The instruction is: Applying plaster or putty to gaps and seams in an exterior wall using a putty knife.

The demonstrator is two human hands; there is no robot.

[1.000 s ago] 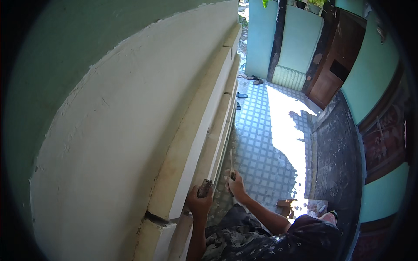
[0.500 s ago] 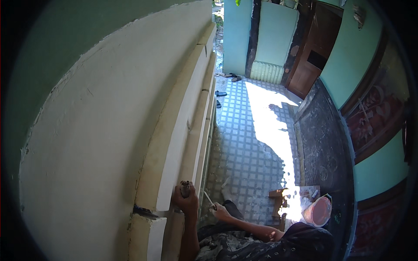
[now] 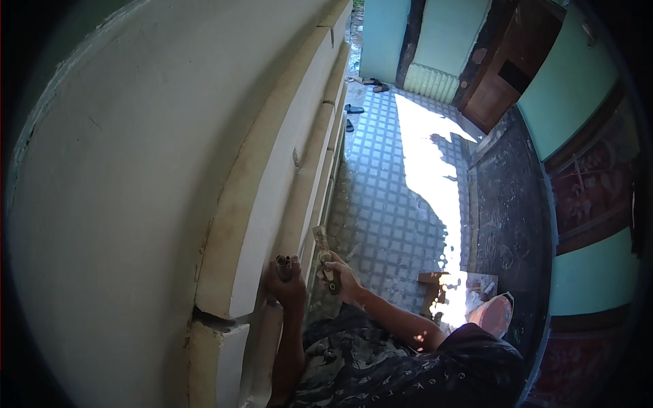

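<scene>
My left hand [image 3: 288, 289] is closed around a small greyish object with dark round tips [image 3: 283, 263], whose kind I cannot make out. It is right beside the cream wall ledge [image 3: 309, 160]. To its right, my right hand [image 3: 346, 277] is wrapped around a flat, paint-smeared hand tool [image 3: 320, 239]. The tool's pale, flat end points away from me, and its handle has a hole at the near end. Whether that end is bristles or a blade does not show clearly. The tool's tip appears close to the edge of the lower ledges.
A pale wall [image 3: 136, 204] with stepped ledges runs along my left. At the lower right, a pinkish bucket [image 3: 492, 317] stands by a small wooden stool [image 3: 430, 292]. Sandals [image 3: 354, 109] lie on the tiled floor [image 3: 381, 204]. A brown door [image 3: 510, 64] is at the back.
My right hand has moved up and turned the tool, so its broad side now shows instead of its thin edge. My left hand has shifted slightly away from me. The view has tilted.
</scene>
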